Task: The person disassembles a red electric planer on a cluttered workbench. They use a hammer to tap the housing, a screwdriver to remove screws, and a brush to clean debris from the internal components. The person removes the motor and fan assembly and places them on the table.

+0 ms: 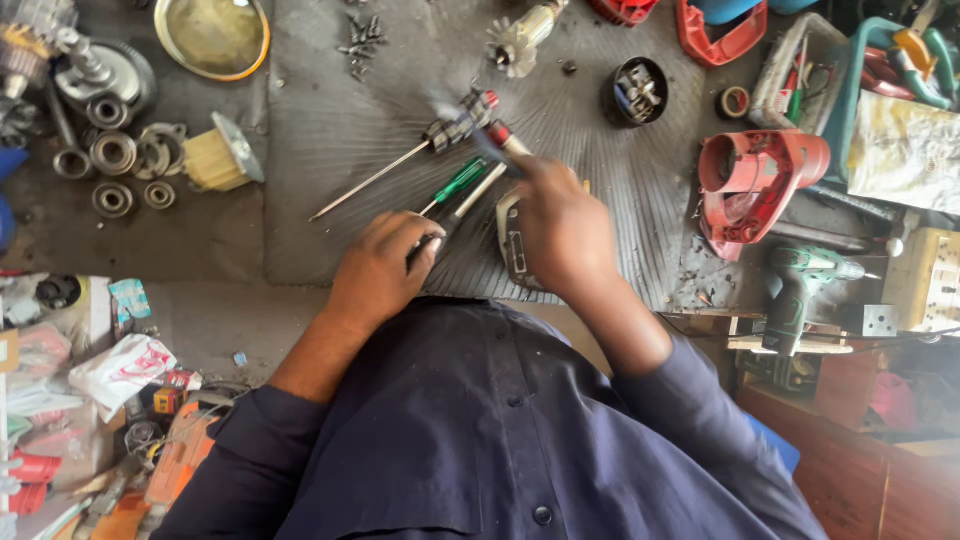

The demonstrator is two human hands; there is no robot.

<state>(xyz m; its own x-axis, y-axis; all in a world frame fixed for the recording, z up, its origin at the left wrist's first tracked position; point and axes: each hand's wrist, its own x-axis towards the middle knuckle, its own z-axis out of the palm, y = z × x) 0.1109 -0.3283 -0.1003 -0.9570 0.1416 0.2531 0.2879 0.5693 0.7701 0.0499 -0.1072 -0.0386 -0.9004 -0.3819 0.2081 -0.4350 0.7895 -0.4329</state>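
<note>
On the ribbed grey mat at the middle of the desk:

1. Left hand: curled shut on the dark end of a slim tool whose pale shaft runs up and to the right; its grip looks firm.
2. Right hand: closed over a grey metal housing part lying on the mat, fingers also about a red-tipped tool; the picture is blurred here, so the exact hold cannot be told.
3. Green-handled screwdriver: loose on the mat, just beside the pale shaft.
4. Long screwdriver with dark handle: loose, upper left of the hands.
5. Red tool casing: right of the mat, well apart.
6. Green cordless drill: right edge.
7. Bearings and rings: far left.
8. Motor armature: top of mat.

Handling note: judged from the pose, the housing part should be pinned flat so it cannot skate on the ribs, and the tool kept in line with whatever it drives, with small screws kept from rolling off.
</note>
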